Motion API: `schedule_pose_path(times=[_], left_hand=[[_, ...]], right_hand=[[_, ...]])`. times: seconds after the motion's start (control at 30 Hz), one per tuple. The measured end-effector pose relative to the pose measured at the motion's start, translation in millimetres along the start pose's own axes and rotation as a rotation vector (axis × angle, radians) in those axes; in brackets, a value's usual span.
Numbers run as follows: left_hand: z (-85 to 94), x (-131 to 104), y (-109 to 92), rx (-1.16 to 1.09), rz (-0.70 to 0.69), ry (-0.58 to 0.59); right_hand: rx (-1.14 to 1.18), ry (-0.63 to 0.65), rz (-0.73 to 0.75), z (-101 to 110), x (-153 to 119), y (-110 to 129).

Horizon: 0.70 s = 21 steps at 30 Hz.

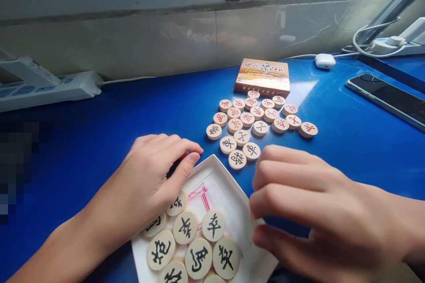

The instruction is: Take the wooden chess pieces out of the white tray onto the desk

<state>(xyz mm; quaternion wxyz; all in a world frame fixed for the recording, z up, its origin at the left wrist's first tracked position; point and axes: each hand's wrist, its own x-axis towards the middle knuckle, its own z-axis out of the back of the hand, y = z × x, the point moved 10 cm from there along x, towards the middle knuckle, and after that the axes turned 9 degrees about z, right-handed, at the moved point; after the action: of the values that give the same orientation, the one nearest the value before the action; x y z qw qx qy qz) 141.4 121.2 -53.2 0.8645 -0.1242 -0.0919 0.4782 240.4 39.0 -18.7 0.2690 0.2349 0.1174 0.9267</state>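
A white open box [229, 185] at the bottom centre holds several round wooden pieces with black characters, among them one near its middle [186, 227]. My left hand [159, 163] rests at the box's left edge, fingers curled, thumb close to the index finger; whether anything is between them cannot be made out. To the right of the box hovers my right hand [292, 199], its fingers bent and the thumb apart from them, with nothing visible between. Beyond the box, several pieces with red characters [247, 119] and a few with black ones [237, 159] lie on the blue table [149, 106].
A Chinese chess box [262, 75] stands behind the loose pieces. At the right are a phone [388, 97], a white earphone case [325, 61] and cables. A white power strip [73, 87] lies at the back left, against the tiled wall.
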Motion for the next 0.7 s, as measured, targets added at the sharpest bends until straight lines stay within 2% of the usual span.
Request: schedule_pose_path(times=[0.17,0.47,0.57,0.7], left_hand=[[0.0,0,-3,-0.011,-0.007,-0.006],[3.9,-1,-4,-0.032,0.003,-0.004],[8.7,-1,-4,-0.056,0.031,-0.033],[11.4,-1,-7,-0.074,0.065,-0.015]], right_hand=[[-0.01,0.054,0.143,-10,6,23],[-0.001,0.047,0.24,-35,17,12],[0.012,0.093,0.268,-43,21,15],[-0.021,0.185,0.317,-42,26,26]])
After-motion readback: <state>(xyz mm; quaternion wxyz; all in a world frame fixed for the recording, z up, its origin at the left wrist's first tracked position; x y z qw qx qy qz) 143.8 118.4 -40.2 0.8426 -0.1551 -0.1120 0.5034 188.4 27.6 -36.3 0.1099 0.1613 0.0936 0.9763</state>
